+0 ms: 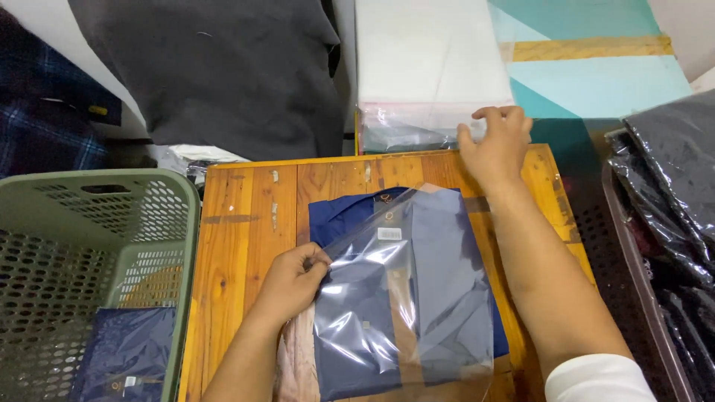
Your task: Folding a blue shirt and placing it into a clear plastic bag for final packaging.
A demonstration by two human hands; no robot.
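Presently, a folded navy shirt [350,216] lies on a small wooden table [246,223], partly covered by a clear plastic bag [406,298] that spreads over its near and right portions. The left hand [294,279] rests at the left edge of the bag, thumb and fingers pressed together and pinching the plastic there. The right hand [495,145] is extended to the far edge of the table, fingers curled and spread over the edge of a stack of clear bags [406,126] standing just beyond the table; whether it actually grasps a bag cannot be told. A white sleeve [599,380] shows at the near right.

To the left, just beside the table, stands a green perforated basket [89,246] holding one bagged navy garment [123,357]. At the right, a dark crate [633,268] holds black garments in glossy bags [670,193]. A dark grey cloth [223,67] lies at the far side.
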